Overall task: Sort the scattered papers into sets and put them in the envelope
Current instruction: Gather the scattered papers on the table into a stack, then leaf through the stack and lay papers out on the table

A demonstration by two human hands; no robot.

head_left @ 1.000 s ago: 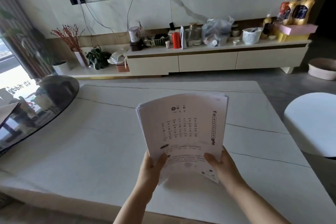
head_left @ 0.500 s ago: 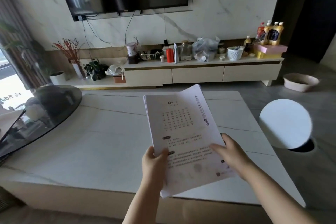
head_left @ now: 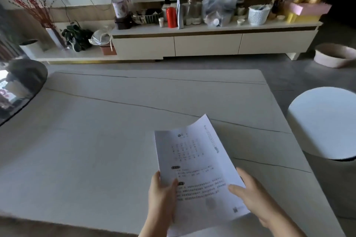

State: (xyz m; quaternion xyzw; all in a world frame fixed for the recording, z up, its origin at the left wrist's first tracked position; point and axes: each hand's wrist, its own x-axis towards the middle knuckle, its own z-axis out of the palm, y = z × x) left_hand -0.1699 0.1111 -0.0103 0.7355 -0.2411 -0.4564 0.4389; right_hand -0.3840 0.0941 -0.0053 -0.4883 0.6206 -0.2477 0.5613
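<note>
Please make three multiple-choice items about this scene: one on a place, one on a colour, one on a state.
1. Where is the round white stool?
A. left of the table
B. right of the table
C. on the cabinet

2. What colour is the flask on the cabinet?
A. red
B. blue
C. green

3. How are the papers held?
A. by both hands
B. by one hand
C. lying flat, untouched

Answers: 1 B, it stands beside the table on its right edge. 2 A, its body is red. 3 A, the left hand and right hand grip the lower edge.
</note>
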